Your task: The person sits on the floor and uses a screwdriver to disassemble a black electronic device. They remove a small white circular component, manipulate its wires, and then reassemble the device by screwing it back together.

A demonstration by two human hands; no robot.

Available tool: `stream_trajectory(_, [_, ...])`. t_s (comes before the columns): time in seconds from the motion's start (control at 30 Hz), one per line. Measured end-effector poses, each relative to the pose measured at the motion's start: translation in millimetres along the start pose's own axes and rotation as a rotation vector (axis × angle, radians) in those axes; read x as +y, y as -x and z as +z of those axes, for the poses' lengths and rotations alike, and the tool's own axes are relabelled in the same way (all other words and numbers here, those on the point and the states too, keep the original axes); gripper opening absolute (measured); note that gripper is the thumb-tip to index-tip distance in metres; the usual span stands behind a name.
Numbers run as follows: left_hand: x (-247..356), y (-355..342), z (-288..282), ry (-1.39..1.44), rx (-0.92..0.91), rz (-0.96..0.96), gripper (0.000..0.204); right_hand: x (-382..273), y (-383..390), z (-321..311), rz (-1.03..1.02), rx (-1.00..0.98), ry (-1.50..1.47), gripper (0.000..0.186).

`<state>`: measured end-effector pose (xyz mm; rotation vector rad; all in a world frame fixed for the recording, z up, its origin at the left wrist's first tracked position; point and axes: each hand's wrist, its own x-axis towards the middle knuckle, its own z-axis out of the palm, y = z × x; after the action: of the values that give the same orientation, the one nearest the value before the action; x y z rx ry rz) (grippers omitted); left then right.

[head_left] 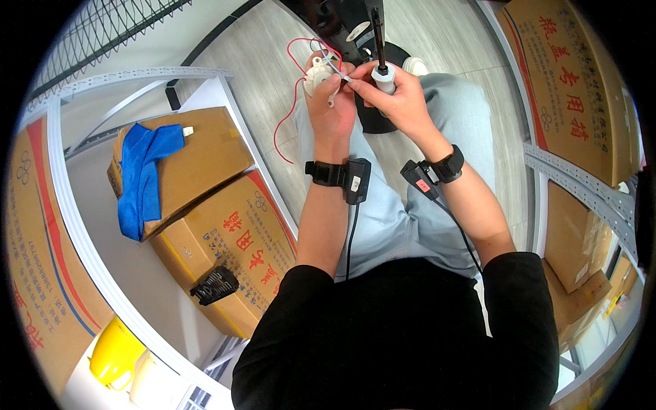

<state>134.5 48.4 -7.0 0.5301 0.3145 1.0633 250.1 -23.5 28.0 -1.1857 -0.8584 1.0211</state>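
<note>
My left hand (330, 102) is closed around a cream, rounded plastic housing (318, 74) with small holed lugs. A thin red wire (292, 109) loops above the housing and trails down beside my left wrist. A light blue wire (331, 60) runs across to my fingertips. My right hand (396, 99) pinches a small pale piece (346, 77) at that wire's end, close against my left fingers. The same hand also holds a screwdriver-like tool (385, 78) with a pale grey handle, its black shaft pointing away from me. Fingers hide part of the housing.
Dark equipment (335, 24) stands just beyond my hands. To the left, a metal shelf (147, 73) holds cardboard boxes (229, 239), a blue cloth (145, 171) and a black ribbed object (215, 285). More boxes (567, 89) fill the right-hand rack. Cables hang from my wrist devices.
</note>
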Motion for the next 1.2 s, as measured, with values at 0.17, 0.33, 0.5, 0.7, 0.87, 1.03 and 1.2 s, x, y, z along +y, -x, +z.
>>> stream_trajectory(0.17, [1.0,1.0,1.1,-0.040,0.001,-0.006,0.039,-0.1,0.5,-0.7,0.009,-0.009,0.019,0.020])
stream_trajectory(0.33, [0.5,0.9,0.2,0.002,0.022,-0.009,0.047,0.7,0.4,-0.6,-0.014,-0.012,0.031,0.020])
stream_trajectory(0.5, [2.1,2.0,-0.4,-0.009,0.037,-0.038,0.050,-1.1,-0.6,-1.8,0.031,0.004,0.018,0.019])
stream_trajectory(0.7, [1.2,1.0,-0.9,0.037,-0.018,0.012,0.054,-4.5,-0.2,-1.1,0.006,0.069,-0.001,0.017])
stream_trajectory(0.87, [7.3,-0.1,-11.4,0.160,-0.028,-0.002,0.071,2.1,-1.5,-3.7,0.013,0.076,-0.009,0.018])
stream_trajectory(1.03, [18.0,2.5,-10.4,0.272,-0.009,-0.056,0.075,12.4,-2.0,-4.0,0.040,0.082,0.048,0.021])
stream_trajectory(1.2, [24.3,5.2,-11.0,0.278,0.041,-0.125,0.074,5.0,3.5,3.2,0.007,0.136,0.071,0.025])
